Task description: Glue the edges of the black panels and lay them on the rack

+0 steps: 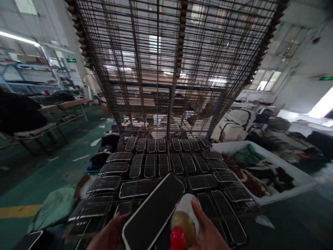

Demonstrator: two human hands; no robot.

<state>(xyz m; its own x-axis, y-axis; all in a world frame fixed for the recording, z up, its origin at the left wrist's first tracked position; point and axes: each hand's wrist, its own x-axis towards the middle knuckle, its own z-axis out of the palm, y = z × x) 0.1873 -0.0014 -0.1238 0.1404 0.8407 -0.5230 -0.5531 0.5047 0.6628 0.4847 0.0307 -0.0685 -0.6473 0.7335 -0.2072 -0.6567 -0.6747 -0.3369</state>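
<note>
My left hand [108, 233] grips the left edge of a dark rounded rectangular panel [155, 211] with a pale rim. The panel tilts diagonally, its far end up and to the right. My right hand [206, 225] is wrapped round a white bottle [187, 205] with a tan end and a red nozzle cap [177, 236] pointing toward me. The bottle is beside the panel's right edge; I cannot tell whether they touch. Beneath both hands, similar dark panels [163, 165] lie in rows on a wire rack [166, 147].
Wire-grid rack shelves [145, 55] stand raised above the panels. On the right is a white bin [275, 199] of cloth and cords. A green cloth bundle [53, 206] lies at lower left. A person in dark clothes [19, 111] sits at the left near a workbench [66, 104].
</note>
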